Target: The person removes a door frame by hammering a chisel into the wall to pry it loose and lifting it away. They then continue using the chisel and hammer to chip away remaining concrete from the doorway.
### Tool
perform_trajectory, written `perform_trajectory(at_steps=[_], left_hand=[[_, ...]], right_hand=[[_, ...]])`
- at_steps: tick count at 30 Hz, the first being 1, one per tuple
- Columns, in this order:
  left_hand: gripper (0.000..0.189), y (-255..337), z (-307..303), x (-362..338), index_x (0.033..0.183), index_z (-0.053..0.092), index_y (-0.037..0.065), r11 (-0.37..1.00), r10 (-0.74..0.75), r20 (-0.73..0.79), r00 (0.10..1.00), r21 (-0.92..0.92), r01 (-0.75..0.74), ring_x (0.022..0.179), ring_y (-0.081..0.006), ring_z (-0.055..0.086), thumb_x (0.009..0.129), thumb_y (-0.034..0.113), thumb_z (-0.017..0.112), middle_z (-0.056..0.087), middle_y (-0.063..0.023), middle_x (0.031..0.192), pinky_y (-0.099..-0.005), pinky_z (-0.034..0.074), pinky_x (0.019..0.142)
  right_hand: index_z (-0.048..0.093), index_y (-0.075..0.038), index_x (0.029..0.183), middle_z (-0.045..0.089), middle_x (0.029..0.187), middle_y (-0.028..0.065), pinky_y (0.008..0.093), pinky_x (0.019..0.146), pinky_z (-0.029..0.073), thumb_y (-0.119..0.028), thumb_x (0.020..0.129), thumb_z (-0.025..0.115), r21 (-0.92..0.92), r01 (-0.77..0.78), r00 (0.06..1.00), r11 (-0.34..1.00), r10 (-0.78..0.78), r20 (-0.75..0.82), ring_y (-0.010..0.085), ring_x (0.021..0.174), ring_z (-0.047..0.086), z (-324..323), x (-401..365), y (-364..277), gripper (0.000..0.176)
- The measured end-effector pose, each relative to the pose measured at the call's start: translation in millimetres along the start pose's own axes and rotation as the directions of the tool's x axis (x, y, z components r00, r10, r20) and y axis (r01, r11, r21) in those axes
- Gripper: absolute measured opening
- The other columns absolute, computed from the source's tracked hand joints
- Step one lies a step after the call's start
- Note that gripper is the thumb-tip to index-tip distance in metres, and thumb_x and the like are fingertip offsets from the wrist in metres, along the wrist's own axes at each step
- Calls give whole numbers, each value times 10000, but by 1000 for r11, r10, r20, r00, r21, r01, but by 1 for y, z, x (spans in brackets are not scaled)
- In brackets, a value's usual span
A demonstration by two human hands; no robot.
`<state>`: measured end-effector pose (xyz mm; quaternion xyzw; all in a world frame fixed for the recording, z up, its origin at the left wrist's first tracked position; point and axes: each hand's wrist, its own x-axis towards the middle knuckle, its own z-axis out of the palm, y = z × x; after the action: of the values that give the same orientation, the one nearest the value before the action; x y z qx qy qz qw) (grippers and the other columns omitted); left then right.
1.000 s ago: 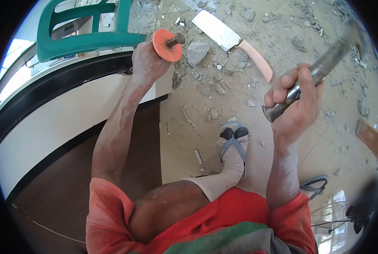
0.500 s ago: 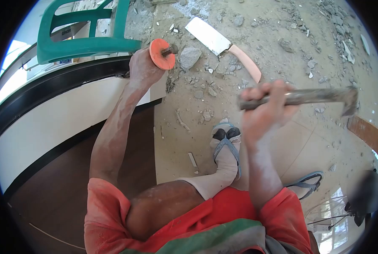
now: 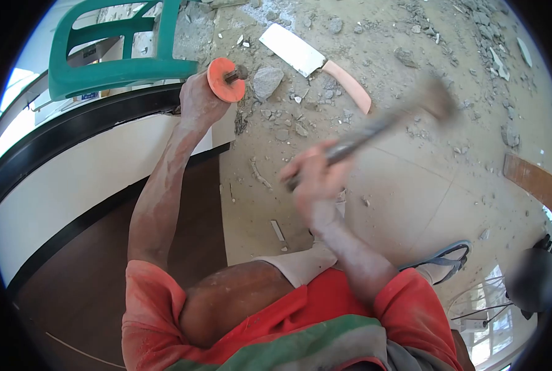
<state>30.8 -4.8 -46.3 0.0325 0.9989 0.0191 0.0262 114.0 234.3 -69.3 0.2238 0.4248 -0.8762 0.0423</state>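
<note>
My left hand (image 3: 198,105) is closed around a chisel whose round orange hand guard (image 3: 221,86) and metal striking end (image 3: 237,73) face up; the blade end is out of sight below my fist. In my right hand (image 3: 319,182) is a hammer (image 3: 375,130), gripped near the end of its handle. The hammer's head is smeared by motion, up and to the right of my hand and apart from the chisel. A cleaver (image 3: 293,51) with a pink handle lies on the dusty floor beyond both hands.
A green plastic chair (image 3: 115,71) stands at the upper left beside a black-edged white ledge (image 3: 96,161). Rubble and a larger grey chunk (image 3: 268,82) cover the tiled floor. My sandalled foot (image 3: 449,260) is at lower right, and a brown board (image 3: 529,179) lies at the right edge.
My right hand has swung the hammer leftward, and its head has turned from pointing right to pointing up and right. My left hand still holds the chisel in nearly the same place.
</note>
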Motion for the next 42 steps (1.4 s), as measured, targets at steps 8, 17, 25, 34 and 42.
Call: perform_trajectory(at_steps=[8, 17, 25, 34, 42], left_hand=[[273, 2, 0, 1, 926, 665, 105, 999, -23, -24, 999, -34, 22, 770, -334, 648, 761, 316, 716, 672, -126, 793, -403, 506, 649], [285, 0, -2, -4, 1027, 652, 107, 999, -38, 63, 997, 8, 38, 858, -317, 651, 760, 193, 700, 681, -109, 902, -388, 509, 726], [326, -4, 0, -4, 973, 666, 109, 999, 29, -2, 1000, 36, -29, 797, -321, 649, 741, 331, 729, 677, -122, 828, -406, 504, 670], [351, -3, 4, -4, 1024, 650, 120, 997, 17, 58, 998, 71, -21, 833, -305, 655, 756, 336, 718, 686, -99, 876, -387, 512, 694], [304, -4, 2, -4, 1023, 647, 118, 999, 42, 19, 999, 22, -42, 846, -313, 651, 769, 273, 709, 682, -95, 894, -392, 514, 710]], right_hand=[[411, -17, 973, 512, 654, 82, 353, 473, 466, -129, 913, 516, -266, -131, 969, 955, 181, 171, 173, 504, 538, -44, 33, -53, 165], [414, -8, 944, 509, 631, 128, 417, 489, 421, -182, 890, 568, -708, -47, 826, 705, 426, 369, 236, 486, 539, -18, -32, 37, 238], [422, -43, 956, 501, 653, 44, 280, 432, 453, -170, 939, 491, 167, 77, 988, 983, -54, -143, 122, 470, 501, -25, 45, -45, 145], [417, -21, 952, 530, 629, 42, 307, 468, 453, -221, 916, 571, -546, -123, 889, 829, 337, 310, 129, 496, 534, -38, -1, -23, 255], [414, -10, 946, 542, 665, 86, 338, 482, 459, -196, 910, 524, -286, -97, 982, 953, 139, 132, 171, 509, 553, -12, -22, 21, 219]])
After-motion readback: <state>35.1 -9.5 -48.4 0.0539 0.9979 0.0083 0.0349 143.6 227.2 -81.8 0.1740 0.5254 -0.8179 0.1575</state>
